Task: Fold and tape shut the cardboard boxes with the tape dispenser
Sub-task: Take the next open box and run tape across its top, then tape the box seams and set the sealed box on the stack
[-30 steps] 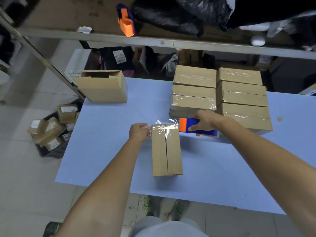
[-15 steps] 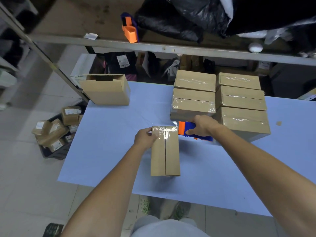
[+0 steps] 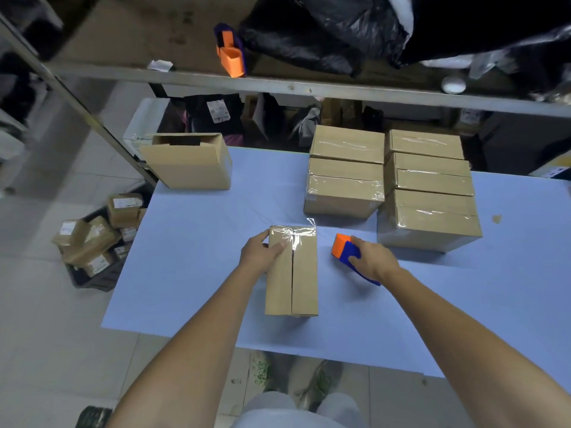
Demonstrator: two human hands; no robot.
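While the left hand (image 3: pixel 262 253) is gripping the far left corner of the cardboard box (image 3: pixel 292 270), thumb lying on top over the fresh strip of tape (image 3: pixel 293 234), the right hand (image 3: pixel 372 261) is clasping the tape dispenser (image 3: pixel 347 251) and holding it low over the counter (image 3: pixel 200 273), clear to the right of the box. A second ago the dispenser was sitting tight against the box's far end, so the strip looks cut free, and the left hand, then only beside the box, is now pressing it down. I am reading that as one short band finished across the far end. The long centre seam is still showing bare and dark down most of the lid, so that run is probably coming next. No brand is showing on the box or the dispenser. The parcels (image 3: pixel 92 239) on the floor and a black bag (image 3: pixel 216 112) behind the counter are wearing white labels, too small to read.
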